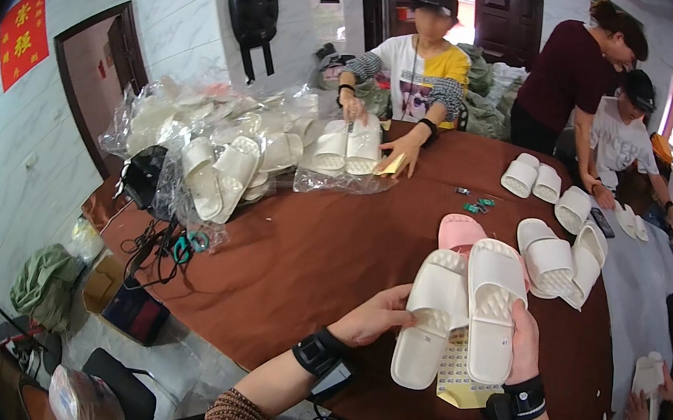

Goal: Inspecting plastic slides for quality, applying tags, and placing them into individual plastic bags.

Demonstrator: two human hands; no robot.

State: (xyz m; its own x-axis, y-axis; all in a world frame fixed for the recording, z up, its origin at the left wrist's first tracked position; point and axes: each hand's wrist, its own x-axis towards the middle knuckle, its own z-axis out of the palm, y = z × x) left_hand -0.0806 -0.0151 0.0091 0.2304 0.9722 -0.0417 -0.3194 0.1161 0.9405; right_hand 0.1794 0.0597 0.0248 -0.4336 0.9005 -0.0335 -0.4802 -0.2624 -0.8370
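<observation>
My left hand (376,314) grips a white slide slipper (417,361) by its left edge, thumb over the insole. The matching white slipper (493,338) is in my right hand (525,342), held by its right side. Both slippers are tilted side by side above the table, toes pointing away, with a small printed mark on each heel. Partly hidden under them is a yellow sheet of small stickers (465,395). Just beyond their toes a pink slipper (458,230) shows, mostly covered. To the right of it lies another pair of white slippers (546,265).
A brown-covered table (305,257) spreads before me. At its left is a heap of plastic-wrapped white slippers (225,163), with teal-handled scissors (185,248) and black cables nearby. Across, a co-worker (420,77) handles slippers; several people work at the right. A black chair (112,392) stands lower left.
</observation>
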